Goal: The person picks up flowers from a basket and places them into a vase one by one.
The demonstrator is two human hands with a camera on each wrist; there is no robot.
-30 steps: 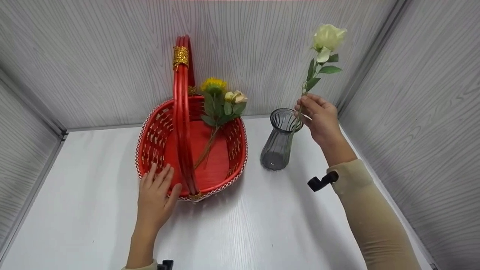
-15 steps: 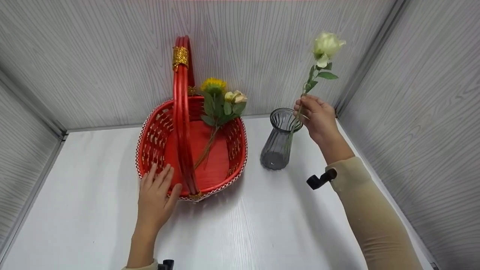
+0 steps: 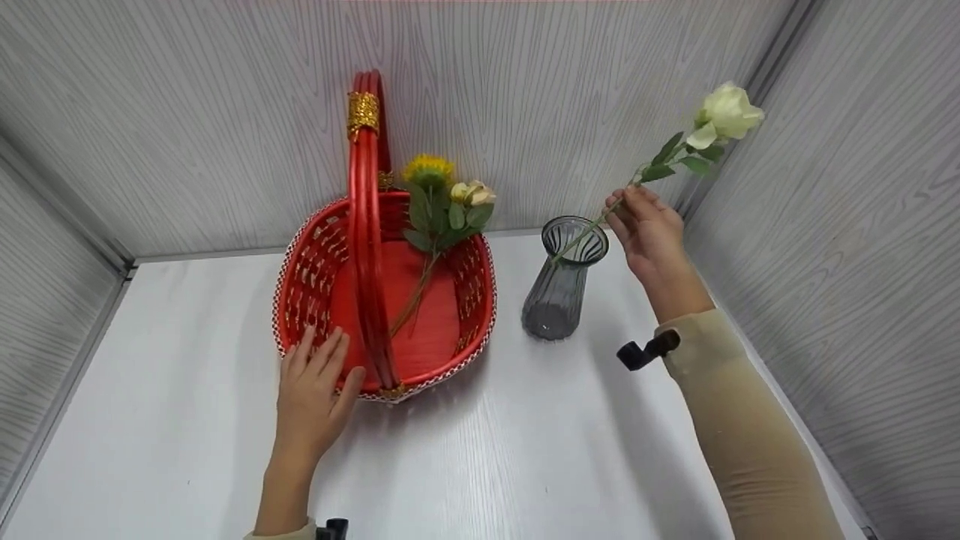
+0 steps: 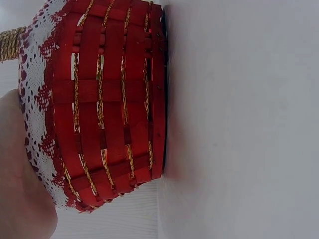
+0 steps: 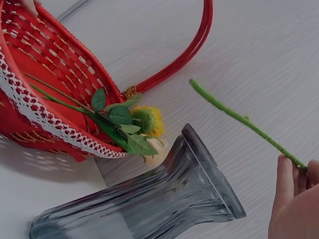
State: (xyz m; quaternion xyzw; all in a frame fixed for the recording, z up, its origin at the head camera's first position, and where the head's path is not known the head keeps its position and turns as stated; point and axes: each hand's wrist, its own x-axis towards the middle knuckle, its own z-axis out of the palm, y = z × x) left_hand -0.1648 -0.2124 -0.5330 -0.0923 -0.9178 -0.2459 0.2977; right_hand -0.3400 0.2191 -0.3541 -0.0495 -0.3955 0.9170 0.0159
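My right hand point(image 3: 651, 232) pinches the green stem of a white rose point(image 3: 729, 114). The bloom tilts up to the right. In the right wrist view the bare end of the stem point(image 5: 234, 117) is apart from the grey glass vase point(image 5: 149, 199), out beyond its mouth; in the head view it crosses the vase's rim point(image 3: 576, 259). My left hand point(image 3: 311, 397) rests with straight fingers over the near left rim of a red woven basket point(image 3: 420, 352). A yellow flower point(image 3: 428, 171) and a pale pink rose point(image 3: 474, 193) lean inside that basket.
The basket's tall handle point(image 3: 365, 247) with gold wrapping rises over its middle. A white table point(image 3: 480, 465) carries basket and vase. Grey wood-grain panels point(image 3: 510, 97) enclose the back and both sides.
The white rose has tipped to the right and its stem end has swung up from beside the vase to its mouth. My right hand has shifted slightly right; the left stays put.
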